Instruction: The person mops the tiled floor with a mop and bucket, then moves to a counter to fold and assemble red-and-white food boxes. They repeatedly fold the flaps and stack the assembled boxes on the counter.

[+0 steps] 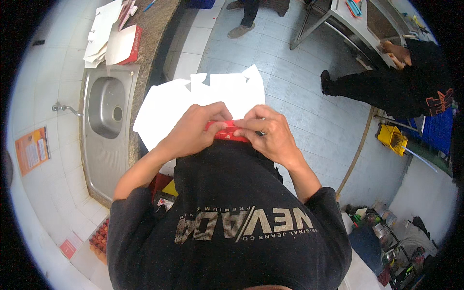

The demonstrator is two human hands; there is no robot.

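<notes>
A large white sheet of cardboard, a carton blank (162,108) with cut flaps, spreads out in front of my black shirt. Its near edge has a red panel (231,136), folded up against my waist. My left hand (195,126) pinches the red panel between thumb and bent fingers. On the other side, my right hand (270,133) grips the same panel, fingers curled over its top edge. Both hands are close together, with the thumbs toward each other on the red fold. The underside of the blank is hidden.
To the left is a steel sink (104,108) with a wall tap (67,109). Stacked cartons (104,36) lie on the stone counter (157,34). A co-worker (391,89) stands at a metal table (333,14). Another person's legs (247,17) and a yellow bucket (390,139) also show.
</notes>
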